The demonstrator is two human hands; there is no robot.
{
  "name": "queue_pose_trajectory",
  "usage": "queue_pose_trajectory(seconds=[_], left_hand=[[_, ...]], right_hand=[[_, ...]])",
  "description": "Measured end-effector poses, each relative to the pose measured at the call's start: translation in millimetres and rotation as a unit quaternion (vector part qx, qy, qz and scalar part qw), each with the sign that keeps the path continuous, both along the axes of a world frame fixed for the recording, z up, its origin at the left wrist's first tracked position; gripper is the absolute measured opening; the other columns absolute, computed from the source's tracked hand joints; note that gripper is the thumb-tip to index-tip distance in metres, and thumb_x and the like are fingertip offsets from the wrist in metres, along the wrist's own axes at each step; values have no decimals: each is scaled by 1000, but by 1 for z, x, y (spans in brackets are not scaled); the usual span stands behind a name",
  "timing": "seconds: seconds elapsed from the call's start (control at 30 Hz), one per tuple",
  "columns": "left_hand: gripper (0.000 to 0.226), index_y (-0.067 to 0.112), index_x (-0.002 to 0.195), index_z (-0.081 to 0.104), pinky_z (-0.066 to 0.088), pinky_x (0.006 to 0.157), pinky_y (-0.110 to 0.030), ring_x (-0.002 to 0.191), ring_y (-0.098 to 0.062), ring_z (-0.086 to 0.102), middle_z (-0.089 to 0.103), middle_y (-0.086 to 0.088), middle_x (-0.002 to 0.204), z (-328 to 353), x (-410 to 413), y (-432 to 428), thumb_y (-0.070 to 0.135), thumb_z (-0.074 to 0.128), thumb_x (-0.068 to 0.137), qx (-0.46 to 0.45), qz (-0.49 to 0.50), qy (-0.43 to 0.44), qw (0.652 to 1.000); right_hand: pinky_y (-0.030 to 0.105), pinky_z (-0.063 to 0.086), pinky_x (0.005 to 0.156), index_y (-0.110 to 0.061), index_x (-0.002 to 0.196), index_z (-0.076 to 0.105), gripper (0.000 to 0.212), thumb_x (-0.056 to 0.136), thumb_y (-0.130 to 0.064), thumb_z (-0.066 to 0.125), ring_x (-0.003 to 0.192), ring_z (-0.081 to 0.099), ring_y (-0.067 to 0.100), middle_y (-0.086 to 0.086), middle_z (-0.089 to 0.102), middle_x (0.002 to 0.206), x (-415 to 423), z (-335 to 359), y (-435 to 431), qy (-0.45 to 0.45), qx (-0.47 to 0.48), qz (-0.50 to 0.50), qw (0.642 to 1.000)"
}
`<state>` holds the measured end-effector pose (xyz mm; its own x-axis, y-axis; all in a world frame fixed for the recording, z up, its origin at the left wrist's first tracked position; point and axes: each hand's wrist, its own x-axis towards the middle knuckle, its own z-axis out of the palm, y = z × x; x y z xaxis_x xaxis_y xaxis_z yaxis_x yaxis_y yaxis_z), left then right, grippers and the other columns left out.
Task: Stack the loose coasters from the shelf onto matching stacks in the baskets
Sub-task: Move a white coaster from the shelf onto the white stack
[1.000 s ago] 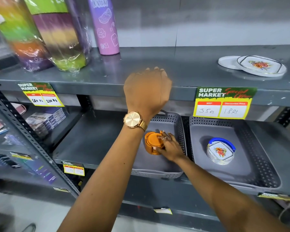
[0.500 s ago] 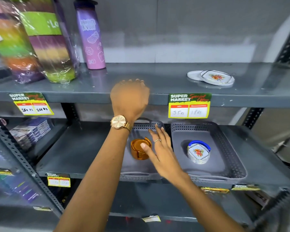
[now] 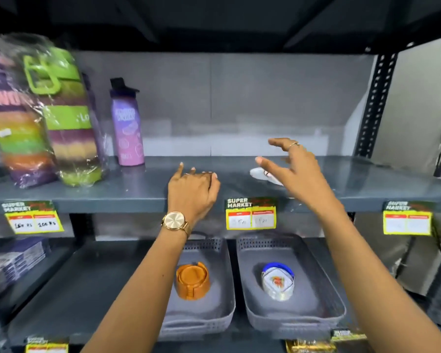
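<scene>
Loose white coasters [image 3: 261, 174] lie on the upper shelf [image 3: 127, 192], mostly hidden behind my right hand [image 3: 295, 169], which hovers just over them with fingers spread and holds nothing. My left hand [image 3: 192, 191] rests on the shelf's front part, left of the coasters, fingers loosely apart and empty. On the lower shelf, the left grey basket [image 3: 220, 312] holds an orange coaster stack [image 3: 192, 280]. The right grey basket [image 3: 316, 314] holds a stack of white floral coasters [image 3: 278, 282] in a blue holder.
A purple bottle [image 3: 127, 123] and wrapped multicoloured jugs [image 3: 43, 118] stand at the upper shelf's left. Yellow price tags [image 3: 250, 215] hang from the shelf edge. Boxes [image 3: 13, 261] sit at the lower left. A perforated upright [image 3: 374, 103] bounds the right side.
My right hand left the orange stack in the left basket and rose to the upper shelf over the white coasters. The view tilted upward. My left hand stayed on the shelf edge.
</scene>
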<state>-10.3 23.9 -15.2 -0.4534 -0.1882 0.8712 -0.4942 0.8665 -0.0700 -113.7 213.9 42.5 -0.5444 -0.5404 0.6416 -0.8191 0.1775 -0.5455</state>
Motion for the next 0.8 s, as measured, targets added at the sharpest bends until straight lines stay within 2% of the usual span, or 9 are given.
queue_pose_trajectory(seconds=[0.07, 0.13, 0.23, 0.3, 0.47, 0.57, 0.7, 0.77, 0.8], left_hand=[[52, 11, 45, 55, 56, 69, -41, 40, -28, 56, 57, -10, 42, 8, 0, 7, 30, 31, 87, 20, -4, 2, 1000], [52, 11, 41, 49, 47, 50, -31, 33, -27, 45, 52, -7, 38, 10, 1, 10, 32, 31, 85, 47, 7, -3, 999], [46, 16, 42, 39, 27, 44, -22, 34, -25, 39, 48, -5, 39, 0, 1, 6, 32, 33, 85, 73, 28, -2, 997], [44, 16, 45, 35, 24, 45, -21, 37, -23, 34, 45, -2, 41, -7, 2, 3, 33, 36, 85, 71, 37, -3, 997], [43, 16, 48, 49, 17, 44, -20, 39, -19, 27, 49, 0, 43, -10, 5, 6, 32, 34, 85, 57, 43, 7, 997], [45, 16, 46, 49, 17, 44, -18, 37, -18, 26, 47, -1, 40, -10, 6, 9, 30, 33, 85, 67, 31, 18, 997], [45, 15, 46, 50, 13, 44, -17, 36, -18, 26, 47, -1, 40, -10, 6, 8, 29, 33, 85, 63, 29, 16, 997], [45, 15, 47, 50, 14, 44, -17, 35, -19, 29, 49, -2, 42, -11, 5, 7, 29, 32, 86, 57, 27, 11, 998], [45, 15, 48, 51, 15, 44, -17, 34, -20, 33, 51, -3, 43, -13, 5, 7, 30, 32, 86, 52, 25, 9, 998]], right_hand=[[35, 34, 109, -11, 140, 45, 74, 79, -44, 73, 139, 37, 25, 7, 46, 147, -37, 12, -6, -49, 99, -54, 992], [35, 33, 109, -10, 143, 40, 86, 73, -42, 79, 141, 34, 26, 9, 41, 150, -63, 15, -10, -91, 174, -85, 977], [34, 35, 108, -9, 145, 38, 99, 65, -44, 84, 138, 38, 27, 8, 38, 152, -87, 10, -16, -147, 263, -97, 948], [36, 41, 105, -7, 141, 42, 103, 58, -50, 86, 130, 47, 28, 9, 44, 147, -96, 6, -18, -158, 286, -99, 940], [35, 46, 91, -8, 129, 52, 91, 55, -48, 88, 107, 53, 24, 8, 55, 131, -98, 1, -13, -181, 235, -97, 950], [33, 45, 92, -8, 132, 50, 95, 52, -40, 92, 117, 54, 25, 8, 56, 133, -94, -4, -10, -188, 156, -74, 967], [36, 43, 104, -14, 130, 54, 94, 48, -39, 93, 121, 55, 25, 6, 62, 128, -66, -9, -3, -59, 40, -79, 994], [40, 39, 107, -16, 129, 55, 93, 48, -37, 93, 122, 52, 24, 4, 61, 129, -45, -13, 4, 13, -10, -68, 998], [37, 36, 109, -15, 130, 55, 92, 49, -34, 93, 123, 49, 21, 2, 60, 131, -36, -17, 9, 31, -25, -59, 997]])
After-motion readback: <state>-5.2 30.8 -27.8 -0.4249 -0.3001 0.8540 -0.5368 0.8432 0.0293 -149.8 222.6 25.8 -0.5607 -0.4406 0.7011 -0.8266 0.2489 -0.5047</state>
